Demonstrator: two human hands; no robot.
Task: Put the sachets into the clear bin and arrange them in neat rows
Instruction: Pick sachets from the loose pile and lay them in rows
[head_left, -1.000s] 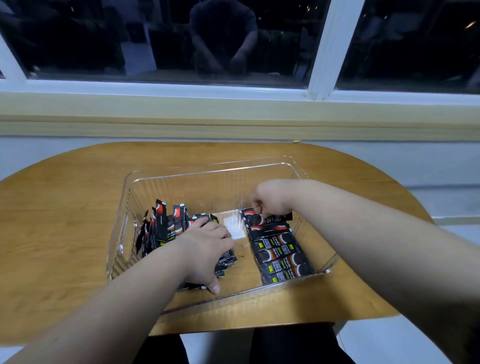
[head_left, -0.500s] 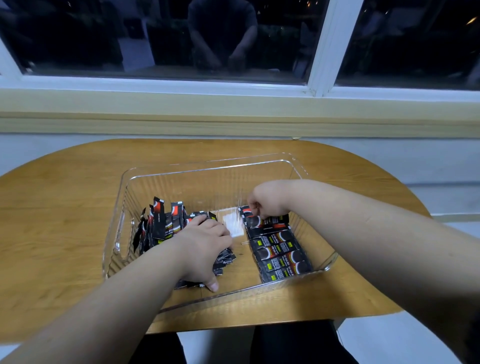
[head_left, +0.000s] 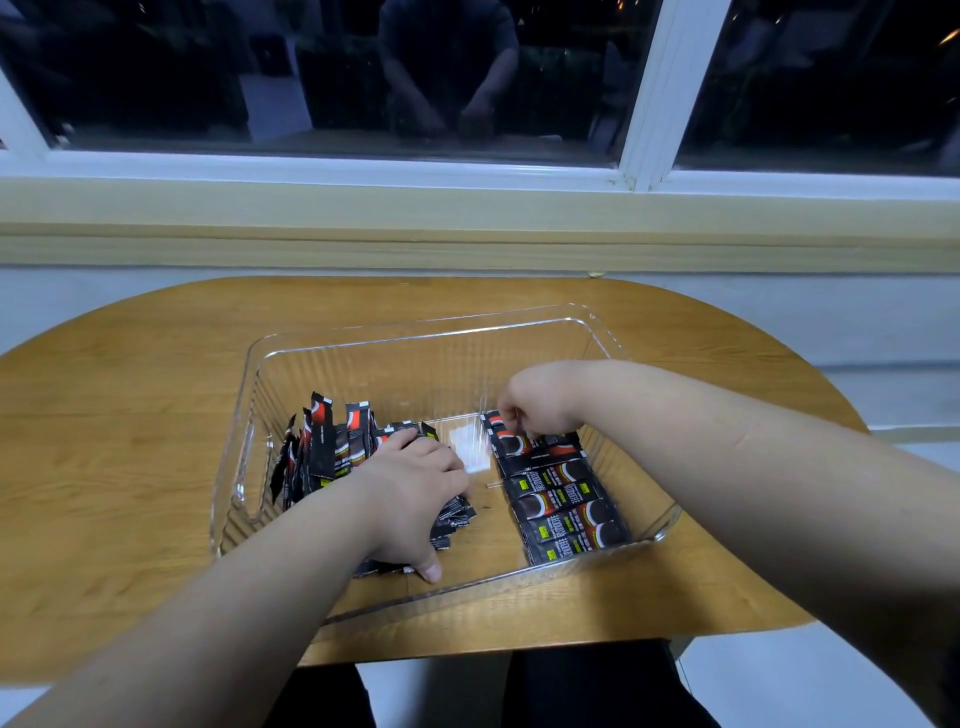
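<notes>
At frame centre, the left hand (head_left: 410, 499) lies spread over a loose heap of black foil sachets (head_left: 332, 447), hiding most. The right hand (head_left: 535, 402) curls at the neat row of black sachets (head_left: 561, 493) in the clear ribbed plastic bin (head_left: 415, 338); its grip cannot be made out.

Rounded wooden table (head_left: 130, 447), dark window (head_left: 311, 73), pale sill (head_left: 467, 208)

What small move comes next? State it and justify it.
Probably lift the right hand clear after it sets its black sachet onto the flat row, then take another from the jumbled pile under the left hand inside the clear plastic bin.
</notes>
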